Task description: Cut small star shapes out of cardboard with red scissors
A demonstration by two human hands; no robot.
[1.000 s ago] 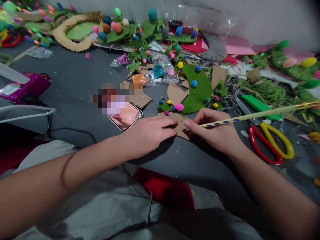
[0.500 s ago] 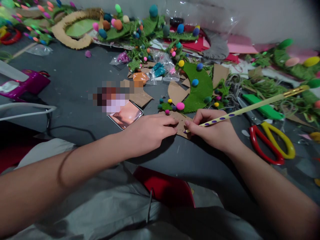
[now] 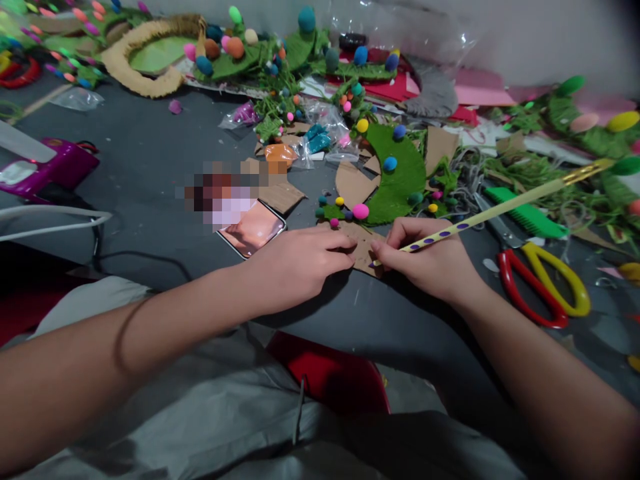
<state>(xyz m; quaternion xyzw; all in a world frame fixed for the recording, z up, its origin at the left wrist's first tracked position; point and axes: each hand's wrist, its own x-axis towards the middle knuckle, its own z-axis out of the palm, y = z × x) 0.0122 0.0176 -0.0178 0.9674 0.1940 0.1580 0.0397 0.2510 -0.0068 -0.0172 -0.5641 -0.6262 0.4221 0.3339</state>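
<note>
Both hands are set on the cardboard piece (image 3: 361, 245) on the dark table (image 3: 150, 167): pressed flat under the left hand (image 3: 300, 263), it is best marked lightly with the pencil (image 3: 480, 219) pinched in the right hand (image 3: 433, 265).

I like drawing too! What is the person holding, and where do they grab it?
The right hand holds a yellow pencil with purple dots, fingers pinching it near the writing tip. The left hand presses down a piece of cardboard.
</note>
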